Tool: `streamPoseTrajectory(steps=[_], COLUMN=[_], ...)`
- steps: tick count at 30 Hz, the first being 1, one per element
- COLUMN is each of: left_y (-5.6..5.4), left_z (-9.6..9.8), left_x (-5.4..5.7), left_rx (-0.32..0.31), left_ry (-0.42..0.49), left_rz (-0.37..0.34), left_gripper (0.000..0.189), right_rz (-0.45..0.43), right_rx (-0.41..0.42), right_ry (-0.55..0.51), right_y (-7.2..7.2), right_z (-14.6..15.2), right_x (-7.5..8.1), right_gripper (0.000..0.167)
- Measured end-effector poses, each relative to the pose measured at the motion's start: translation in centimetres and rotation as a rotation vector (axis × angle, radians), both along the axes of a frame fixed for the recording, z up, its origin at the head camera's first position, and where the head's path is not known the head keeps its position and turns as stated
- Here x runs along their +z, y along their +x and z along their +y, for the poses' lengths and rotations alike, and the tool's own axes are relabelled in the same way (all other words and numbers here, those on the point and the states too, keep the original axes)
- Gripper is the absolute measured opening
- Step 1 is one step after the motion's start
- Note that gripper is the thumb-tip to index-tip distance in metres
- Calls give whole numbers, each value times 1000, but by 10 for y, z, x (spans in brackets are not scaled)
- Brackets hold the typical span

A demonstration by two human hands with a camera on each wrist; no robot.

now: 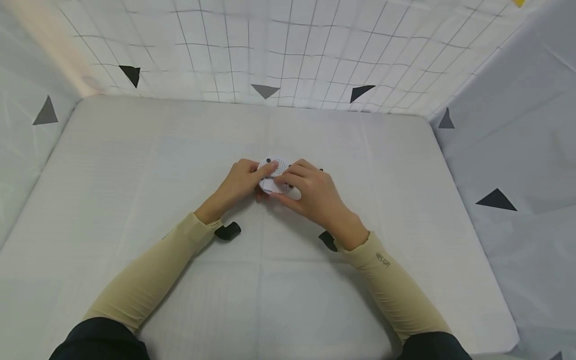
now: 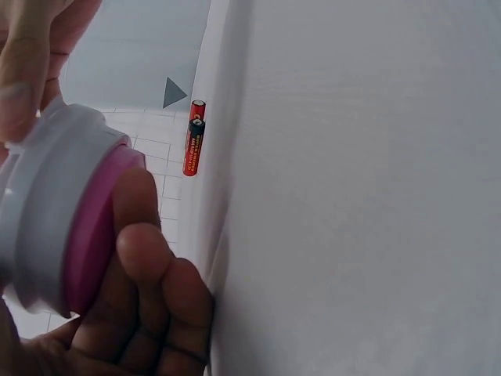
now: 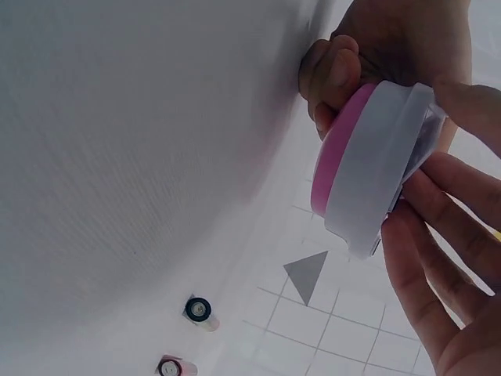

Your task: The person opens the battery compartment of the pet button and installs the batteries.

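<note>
A round white device (image 1: pixel 281 167) with a dotted speaker grille and small dark round spots is held up over the middle of the table. Its opposite face is pink, as the device (image 2: pixel 47 204) shows in the left wrist view. My left hand (image 1: pixel 240 181) grips it from the left, thumb across the grille side and fingers curled beneath the pink face. With its fingertips, my right hand (image 1: pixel 315 192) grasps the right edge and a recess or flap on the white side. Those fingers (image 3: pixel 438 211) partly hide the recess, so what lies inside does not show.
Two red-and-black batteries, one a nearer battery (image 2: pixel 192 153), stand on the white table (image 1: pixel 202 130) beyond the hands. A grid-marked white sheet (image 1: pixel 297 50) rises at the table's far edge, and pale side sheets (image 1: pixel 517 150) with dark triangles flank it.
</note>
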State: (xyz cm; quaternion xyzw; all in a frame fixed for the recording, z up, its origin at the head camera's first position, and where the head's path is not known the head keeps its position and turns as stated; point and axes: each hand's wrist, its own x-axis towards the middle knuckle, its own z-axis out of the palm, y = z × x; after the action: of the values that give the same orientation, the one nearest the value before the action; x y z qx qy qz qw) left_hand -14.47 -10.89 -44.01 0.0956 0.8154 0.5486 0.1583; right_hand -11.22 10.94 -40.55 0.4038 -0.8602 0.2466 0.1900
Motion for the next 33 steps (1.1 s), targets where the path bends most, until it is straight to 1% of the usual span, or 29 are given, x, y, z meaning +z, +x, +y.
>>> streamPoseTrajectory(steps=[4,9,12,16,20,26,33], left_y=[0,0,0,0,0,0,0], left_z=[0,1,1,1,0,1,1], left_x=[0,1,1,1,1,1,1], left_rx=[5,11,12,20,29,17,21], left_ry=[-7,-13,0,5,-2,15,30], left_rz=[-7,-10,-19,-35,-50,-61,-70], left_gripper=[57,58,58,59,59,58,56], right_rz=[-60,-143,-173,-190,-211,-262,-274], right_rx=[13,45,45,33,22,-18,-29], right_ry=[-6,-59,-91,-124,-129,-147,-158], right_y=[-1,-3,-4,-8,-12,-19,-28], right_z=[1,3,7,12,19,29,42], right_x=[-1,1,3,6,6,5,3], right_gripper=[29,27,25,25,25,25,27])
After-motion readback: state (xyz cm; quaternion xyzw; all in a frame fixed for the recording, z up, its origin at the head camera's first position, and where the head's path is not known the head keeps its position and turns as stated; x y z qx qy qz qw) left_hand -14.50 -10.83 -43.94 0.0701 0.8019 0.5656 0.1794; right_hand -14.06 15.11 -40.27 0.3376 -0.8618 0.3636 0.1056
